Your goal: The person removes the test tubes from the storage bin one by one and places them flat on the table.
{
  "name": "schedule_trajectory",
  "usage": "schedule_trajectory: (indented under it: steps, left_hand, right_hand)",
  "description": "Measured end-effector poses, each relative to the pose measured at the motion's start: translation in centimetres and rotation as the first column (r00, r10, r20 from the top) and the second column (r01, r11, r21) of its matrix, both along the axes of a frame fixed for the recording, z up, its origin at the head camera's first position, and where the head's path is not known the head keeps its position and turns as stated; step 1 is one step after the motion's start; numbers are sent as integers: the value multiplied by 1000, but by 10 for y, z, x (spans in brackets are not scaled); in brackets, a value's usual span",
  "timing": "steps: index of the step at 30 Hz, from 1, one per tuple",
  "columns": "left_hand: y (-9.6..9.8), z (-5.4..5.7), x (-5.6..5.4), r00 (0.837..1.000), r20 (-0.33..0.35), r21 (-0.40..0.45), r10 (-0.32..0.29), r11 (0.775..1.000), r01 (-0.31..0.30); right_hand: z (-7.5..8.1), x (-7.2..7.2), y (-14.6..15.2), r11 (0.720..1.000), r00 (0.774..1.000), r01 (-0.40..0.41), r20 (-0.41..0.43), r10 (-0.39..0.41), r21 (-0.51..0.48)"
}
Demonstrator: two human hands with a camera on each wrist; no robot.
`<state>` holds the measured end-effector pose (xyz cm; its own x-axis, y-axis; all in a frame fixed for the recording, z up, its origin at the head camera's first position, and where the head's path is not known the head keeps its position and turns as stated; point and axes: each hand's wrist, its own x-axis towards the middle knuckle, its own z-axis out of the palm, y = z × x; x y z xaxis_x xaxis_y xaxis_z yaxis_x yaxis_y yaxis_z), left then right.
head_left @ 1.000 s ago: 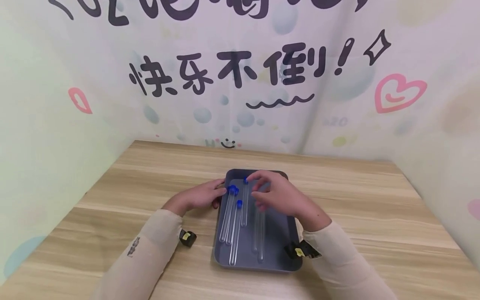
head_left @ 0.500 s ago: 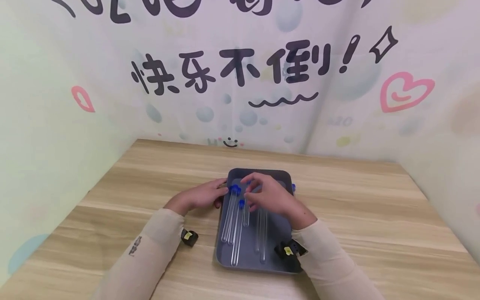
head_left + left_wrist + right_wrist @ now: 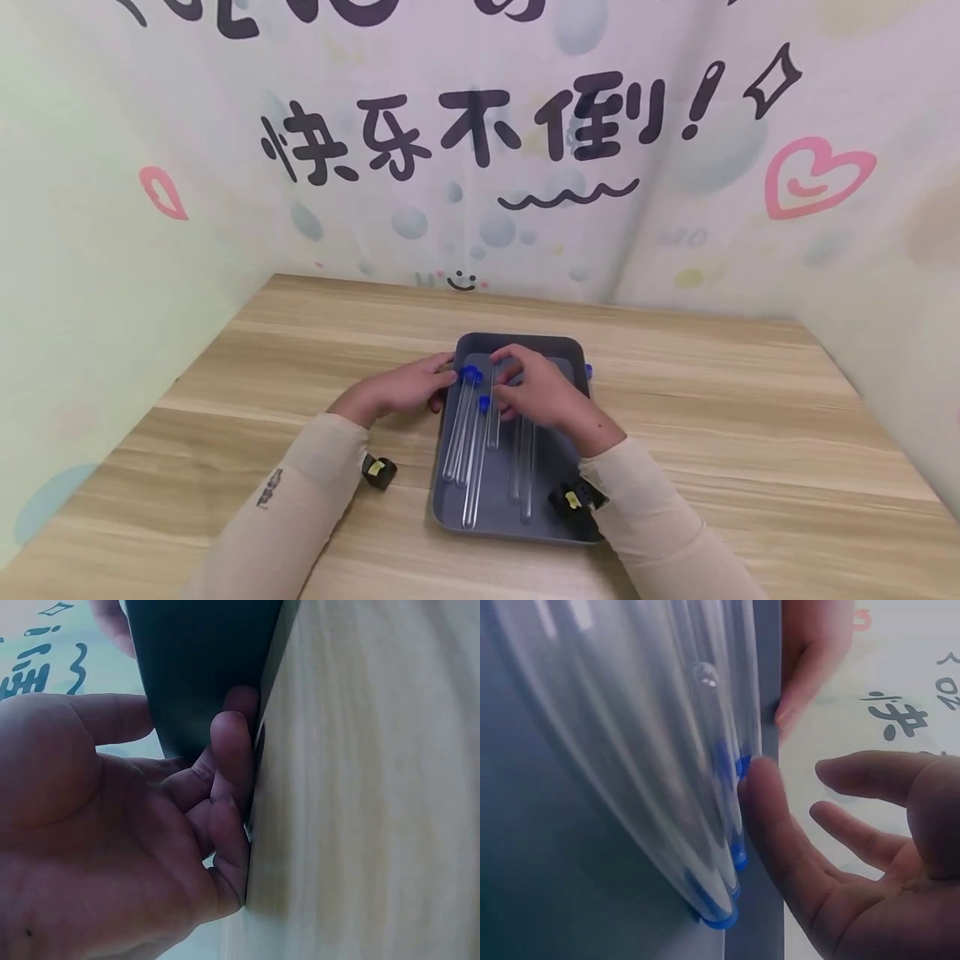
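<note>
Several clear, round-bottomed test tubes with blue caps (image 3: 472, 467) lie in a dark grey tray (image 3: 558, 508). My left hand (image 3: 397, 390) holds the tray's left side, its thumb at the rim and fingers curled against the outer wall near the tabletop, as the left wrist view shows. Over the tray, my right hand (image 3: 543, 392) reaches toward a test tube (image 3: 493, 429), whose cap is hidden behind the fingers. From the right wrist view, the right thumb and fingers (image 3: 769, 795) stand apart with nothing between them, the nearest finger beside the blue caps (image 3: 720, 915).
Outside the tray's right wall, another blue cap (image 3: 588, 370) shows, mostly hidden by the arm and tray. A wooden table (image 3: 750, 433) lies underneath, with a printed curtain (image 3: 480, 225) hanging behind it.
My right hand has shifted left and slightly down over the tray, uncovering the blue cap beyond the right wall. The left hand stays at the tray.
</note>
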<state>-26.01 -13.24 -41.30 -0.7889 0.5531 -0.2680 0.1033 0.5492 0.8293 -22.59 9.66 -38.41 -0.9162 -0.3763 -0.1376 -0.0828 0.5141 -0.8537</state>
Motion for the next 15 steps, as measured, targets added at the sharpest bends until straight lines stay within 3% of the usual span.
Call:
schedule_trajectory:
  steps: [7, 15]
  left_hand:
    - [1, 0, -1, 1000, -14, 1, 2, 1000, -2]
    - [0, -1, 0, 1000, -15, 2, 4, 1000, -4]
  right_hand:
    - [-3, -1, -1, 997, 999, 38, -28, -36, 72]
    - [-5, 0, -2, 996, 999, 42, -20, -40, 82]
